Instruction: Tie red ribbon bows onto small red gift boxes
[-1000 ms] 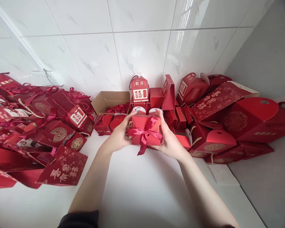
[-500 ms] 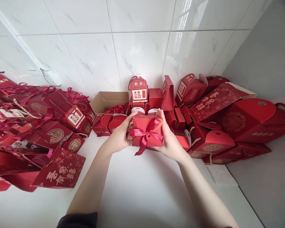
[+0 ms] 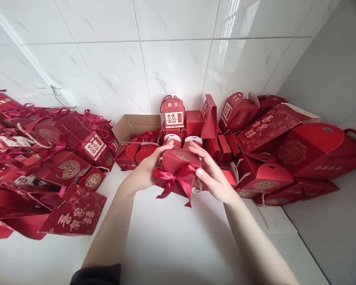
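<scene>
A small red gift box (image 3: pixel 182 157) is held between my two hands above the white tabletop (image 3: pixel 178 241). A dark pink ribbon bow (image 3: pixel 175 180) is tied on its near side, with both tails hanging down. My left hand (image 3: pixel 144 170) grips the box from the left, its fingers partly hidden behind it. On the other side my right hand (image 3: pixel 215 174) presses the right edge, thumb toward the bow and fingers over the top. A gold pattern shows on the lid, and a pale cord pokes out near my right thumb.
Several red boxes with ribbons (image 3: pixel 68 168) are heaped at the left. A brown carton (image 3: pixel 136 123) holding red ribbon stands at the back. More red boxes (image 3: pixel 267 174) are stacked along the wall to the right. A box with white lettering (image 3: pixel 175 113) stands upright behind my hands.
The gift box has been tilted and turned, so its patterned top now shows and the bow faces lower left. My right hand's fingers have moved over its top and right edge.
</scene>
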A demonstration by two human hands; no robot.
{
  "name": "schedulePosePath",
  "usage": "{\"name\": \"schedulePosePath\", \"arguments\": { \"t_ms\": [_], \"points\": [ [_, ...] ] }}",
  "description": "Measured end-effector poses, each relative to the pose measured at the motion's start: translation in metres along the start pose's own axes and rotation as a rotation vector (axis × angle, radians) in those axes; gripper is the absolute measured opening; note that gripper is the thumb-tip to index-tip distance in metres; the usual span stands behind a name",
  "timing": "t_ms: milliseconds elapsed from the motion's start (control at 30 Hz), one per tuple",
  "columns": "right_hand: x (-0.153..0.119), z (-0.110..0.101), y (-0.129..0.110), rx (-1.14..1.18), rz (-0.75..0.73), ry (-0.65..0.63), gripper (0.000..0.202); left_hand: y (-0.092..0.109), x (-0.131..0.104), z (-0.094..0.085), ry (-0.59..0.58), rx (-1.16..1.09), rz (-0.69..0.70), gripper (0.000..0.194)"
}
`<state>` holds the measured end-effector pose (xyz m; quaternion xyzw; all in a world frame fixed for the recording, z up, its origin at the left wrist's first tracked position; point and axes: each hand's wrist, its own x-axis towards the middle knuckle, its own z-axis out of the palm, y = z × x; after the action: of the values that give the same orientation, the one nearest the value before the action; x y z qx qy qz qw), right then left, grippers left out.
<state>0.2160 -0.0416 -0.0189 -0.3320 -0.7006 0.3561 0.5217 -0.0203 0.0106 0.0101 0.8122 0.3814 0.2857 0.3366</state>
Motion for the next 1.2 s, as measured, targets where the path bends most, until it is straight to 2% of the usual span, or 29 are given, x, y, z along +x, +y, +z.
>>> {"name": "schedulePosePath", "arguments": {
  "t_ms": [133,233,367,533,600,733,833,933,1067,1200],
  "points": [
    [0.000,0.003,0.001,0.034,0.015,0.009,0.048,0.003,0.001,0.005,-0.017,-0.032,-0.066,0.086],
    [0.000,0.005,0.000,0.068,0.047,0.018,0.048,0.004,0.001,0.006,0.006,-0.041,-0.065,0.084],
    [-0.001,0.006,0.002,0.088,0.083,0.043,0.044,0.005,0.000,0.006,-0.022,-0.051,-0.093,0.079],
    [-0.002,0.007,0.006,0.109,0.175,0.068,0.051,0.000,0.000,0.004,0.012,-0.056,0.001,0.088],
    [-0.003,0.007,0.008,0.106,0.176,0.097,0.051,-0.004,-0.001,-0.002,0.017,-0.086,-0.018,0.092],
    [-0.002,0.003,0.010,0.038,0.128,0.200,0.047,-0.015,-0.007,-0.024,0.073,-0.199,-0.246,0.084],
    [-0.002,-0.001,0.010,0.060,0.130,0.197,0.046,-0.026,-0.015,-0.045,0.143,-0.320,-0.354,0.071],
    [-0.002,-0.003,0.008,0.094,0.122,0.167,0.043,-0.035,-0.023,-0.060,0.111,-0.372,-0.400,0.068],
    [-0.004,-0.006,0.004,0.085,0.129,0.127,0.040,-0.031,-0.034,-0.062,0.117,-0.332,-0.426,0.065],
    [-0.008,-0.012,0.001,0.076,0.172,0.070,0.037,-0.009,-0.052,-0.055,0.122,-0.336,-0.455,0.069]
  ]
}}
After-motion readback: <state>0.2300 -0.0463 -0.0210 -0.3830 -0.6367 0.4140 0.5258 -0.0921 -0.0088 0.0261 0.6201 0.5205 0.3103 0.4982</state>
